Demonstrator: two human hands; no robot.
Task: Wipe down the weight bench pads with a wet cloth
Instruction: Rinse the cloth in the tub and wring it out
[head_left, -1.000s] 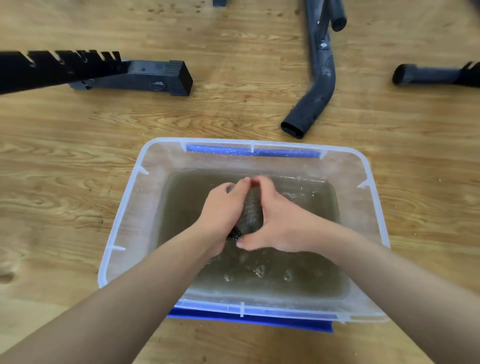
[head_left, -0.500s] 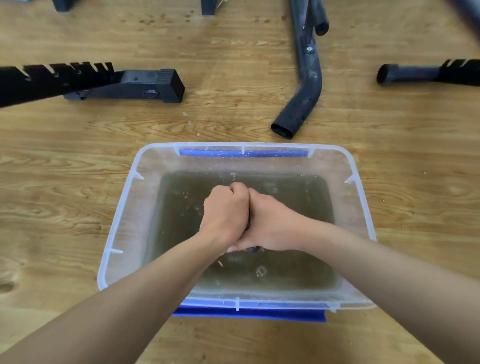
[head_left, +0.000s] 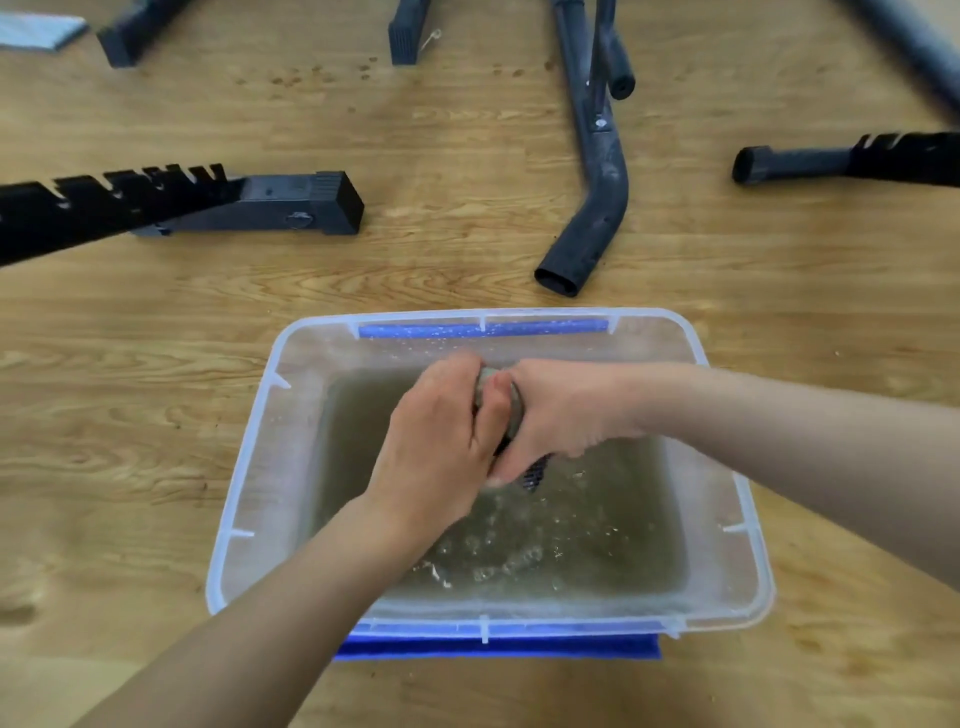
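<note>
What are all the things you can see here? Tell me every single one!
tub: one, clear plastic, on the floor in the middle
handles: two, blue, on the tub's far and near ends
water: murky brown, inside the tub
cloth: one, dark, between both hands over the tub
notched bars: two, black, one at the left, one at the right edge
square foot: one, black, by the left bar
bent tube: one, black, beyond the tub
floor: light brown wood, under everything
left hand: one, grips the cloth
right hand: one, grips the cloth
</note>
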